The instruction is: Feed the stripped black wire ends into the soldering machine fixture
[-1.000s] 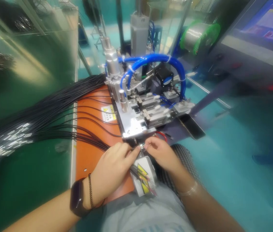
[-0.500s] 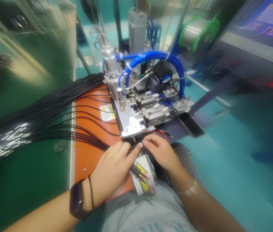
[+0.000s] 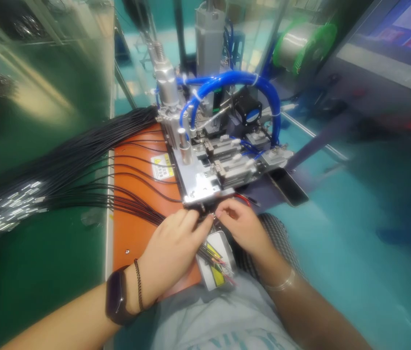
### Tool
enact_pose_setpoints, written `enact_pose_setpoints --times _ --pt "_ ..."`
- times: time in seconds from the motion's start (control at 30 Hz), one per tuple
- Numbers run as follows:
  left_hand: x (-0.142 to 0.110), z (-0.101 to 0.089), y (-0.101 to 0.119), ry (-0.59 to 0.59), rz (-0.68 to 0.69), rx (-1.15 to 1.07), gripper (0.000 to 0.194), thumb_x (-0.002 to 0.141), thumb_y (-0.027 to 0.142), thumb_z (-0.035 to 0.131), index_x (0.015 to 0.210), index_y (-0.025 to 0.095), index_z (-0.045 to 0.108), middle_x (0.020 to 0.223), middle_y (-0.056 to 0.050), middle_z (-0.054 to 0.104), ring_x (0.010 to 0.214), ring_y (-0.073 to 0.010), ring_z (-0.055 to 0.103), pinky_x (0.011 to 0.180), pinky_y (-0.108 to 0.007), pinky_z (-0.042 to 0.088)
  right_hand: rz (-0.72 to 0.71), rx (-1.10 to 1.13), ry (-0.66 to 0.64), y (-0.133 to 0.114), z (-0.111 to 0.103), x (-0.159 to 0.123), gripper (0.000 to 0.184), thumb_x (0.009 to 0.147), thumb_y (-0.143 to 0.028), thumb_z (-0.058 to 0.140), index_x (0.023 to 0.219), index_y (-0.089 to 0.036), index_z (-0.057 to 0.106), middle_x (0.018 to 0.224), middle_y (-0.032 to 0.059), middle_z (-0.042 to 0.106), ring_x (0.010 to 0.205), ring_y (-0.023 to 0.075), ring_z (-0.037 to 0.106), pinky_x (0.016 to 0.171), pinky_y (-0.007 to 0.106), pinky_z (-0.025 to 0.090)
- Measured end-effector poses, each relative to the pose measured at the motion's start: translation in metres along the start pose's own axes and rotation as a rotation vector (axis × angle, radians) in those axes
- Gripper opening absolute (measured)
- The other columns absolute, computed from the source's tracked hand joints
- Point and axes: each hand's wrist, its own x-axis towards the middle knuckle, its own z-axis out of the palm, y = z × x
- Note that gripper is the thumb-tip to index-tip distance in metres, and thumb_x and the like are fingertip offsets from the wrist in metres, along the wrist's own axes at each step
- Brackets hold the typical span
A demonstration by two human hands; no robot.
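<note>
My left hand (image 3: 174, 243) is closed over a bundle of black cables (image 3: 147, 210) on the orange bench top. The cables' stripped, coloured wire ends (image 3: 223, 267) come out below its palm. Its thumb reaches to a small shiny piece (image 3: 213, 216) in front of the machine (image 3: 201, 189). My right hand (image 3: 240, 223) is closed in a pinch at the other side of that piece, its fingertips close to my left thumb. What lies between the right fingertips is too small to make out. Under the hands is a white box (image 3: 209, 282) with yellow warning labels.
Thick black cables (image 3: 92, 141) cross the orange bench top (image 3: 127, 277) from the left. Blue hoses (image 3: 242, 78) arch over the machine. A phone (image 3: 288, 187) sits at its right edge. A green spool (image 3: 305, 46) and a screen (image 3: 409, 29) stand at the back right.
The view has shifted slightly. Both hands stay at the same small piece, with only a slight change in finger position.
</note>
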Motion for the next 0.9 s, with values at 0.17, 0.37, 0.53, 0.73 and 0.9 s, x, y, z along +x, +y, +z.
enact_pose_setpoints --times 0.17,0.37,0.53,0.73,0.9 --pt "0.0 0.001 -0.001 0.005 0.015 0.003 0.043 0.086 0.007 0.043 0.128 0.015 0.045 0.098 -0.009 0.049 0.084 -0.0232 0.043 0.069 -0.039 0.049 -0.036 -0.027 -0.014 0.002 -0.005 0.001 0.007 0.08 -0.02 0.053 0.076 -0.019 0.058 0.076 -0.0003 0.057 0.073 0.0149 0.053 0.068 0.026 0.041" --pt "0.005 -0.003 0.002 -0.061 -0.05 -0.008 0.045 0.086 0.007 0.044 0.129 0.021 0.045 0.101 -0.008 0.049 0.089 -0.0239 0.045 0.073 -0.04 0.049 0.094 0.112 -0.062 0.003 -0.001 0.005 0.006 0.075 -0.02 0.054 0.069 -0.018 0.054 0.065 -0.0033 0.049 0.061 0.0119 0.046 0.056 0.023 0.036" --pt "0.007 -0.006 0.004 -0.104 -0.063 0.017 0.049 0.085 0.006 0.044 0.131 0.022 0.043 0.1 -0.008 0.05 0.088 -0.0236 0.046 0.071 -0.04 0.049 0.233 0.237 -0.084 0.01 0.008 0.007 0.012 0.077 -0.027 0.05 0.068 -0.019 0.049 0.052 -0.0071 0.037 0.045 0.0093 0.034 0.043 0.022 0.027" --pt "-0.001 0.001 -0.003 0.092 0.022 -0.014 0.031 0.089 0.009 0.043 0.118 0.012 0.053 0.102 -0.011 0.053 0.089 -0.0227 0.047 0.075 -0.039 0.049 -0.024 0.001 -0.078 0.004 -0.006 0.004 0.018 0.082 -0.025 0.055 0.096 -0.021 0.067 0.095 0.0037 0.063 0.087 0.0175 0.058 0.074 0.029 0.045" --pt "-0.004 0.003 -0.003 0.152 0.056 0.0 0.029 0.088 0.007 0.044 0.115 0.009 0.054 0.102 -0.012 0.054 0.088 -0.0228 0.048 0.076 -0.038 0.048 -0.076 -0.136 -0.084 -0.006 -0.012 0.003 0.014 0.082 -0.022 0.056 0.09 -0.021 0.068 0.093 0.0039 0.063 0.085 0.0182 0.057 0.073 0.029 0.045"
